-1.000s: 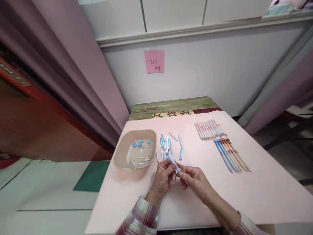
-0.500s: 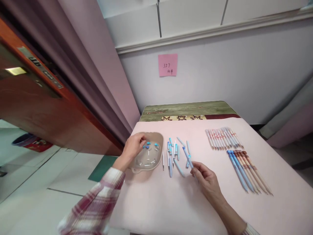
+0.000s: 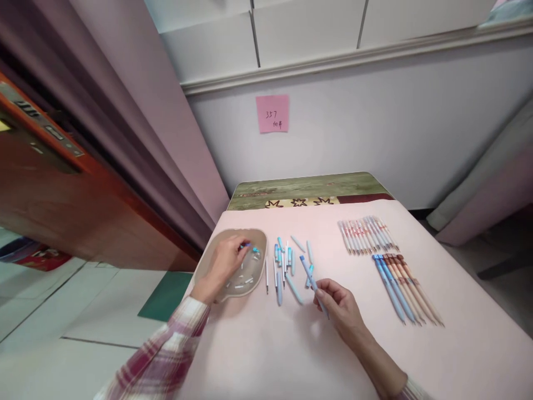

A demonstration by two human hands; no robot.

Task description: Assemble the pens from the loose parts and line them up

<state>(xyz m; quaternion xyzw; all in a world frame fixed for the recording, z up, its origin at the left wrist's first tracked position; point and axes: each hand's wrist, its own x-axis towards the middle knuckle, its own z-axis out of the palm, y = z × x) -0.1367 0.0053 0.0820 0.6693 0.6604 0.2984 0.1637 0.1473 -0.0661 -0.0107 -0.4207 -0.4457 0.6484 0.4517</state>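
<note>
My right hand (image 3: 339, 305) is closed on a light blue pen (image 3: 308, 272), its darker blue end tilted up and away to the left. My left hand (image 3: 227, 258) is over the beige tray (image 3: 263, 272), thumb and fingers pinched at a small dark blue pen part (image 3: 246, 245). Small turquoise pieces (image 3: 256, 250) and short white pieces (image 3: 249, 280) lie in the tray around it. Between the hands are loose pen parts: white refills (image 3: 267, 275), turquoise pieces (image 3: 277, 254) and light blue barrels (image 3: 293, 290).
At the right, a row of whole white pens (image 3: 368, 236) lies behind a row of blue and brown-topped pens (image 3: 406, 289). A pale pink cover (image 3: 333, 366) lies over the table. Behind it stands a wall with a pink note (image 3: 272, 114). A wooden door (image 3: 62, 194) is at the left.
My left hand has moved deeper into the tray and its fingertips have reached the small blue piece. My right hand still holds the pen. The whole view has shifted slightly.
</note>
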